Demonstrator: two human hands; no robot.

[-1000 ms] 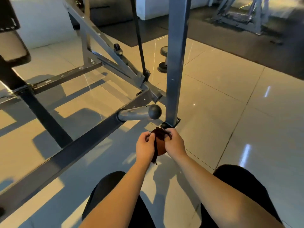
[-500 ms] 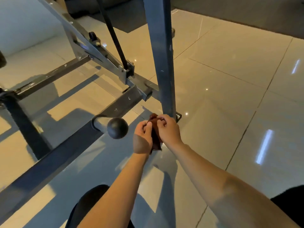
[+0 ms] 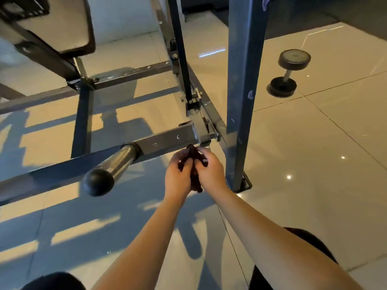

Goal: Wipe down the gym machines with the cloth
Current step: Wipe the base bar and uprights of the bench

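— Where is our dark brown cloth [image 3: 194, 162]?
— Head view: bunched between our left hand [image 3: 178, 176] and right hand [image 3: 211, 170]. Both hands' fingers curl in and pinch it, just under the grey steel machine crossbar [image 3: 167, 139], near the upright blue-grey post [image 3: 245, 80].

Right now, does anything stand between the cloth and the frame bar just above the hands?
Nothing visible does. The left hand and right hand grip the dark cloth close by the horizontal bar. The chrome peg lies off to its left, the upright post to its right.
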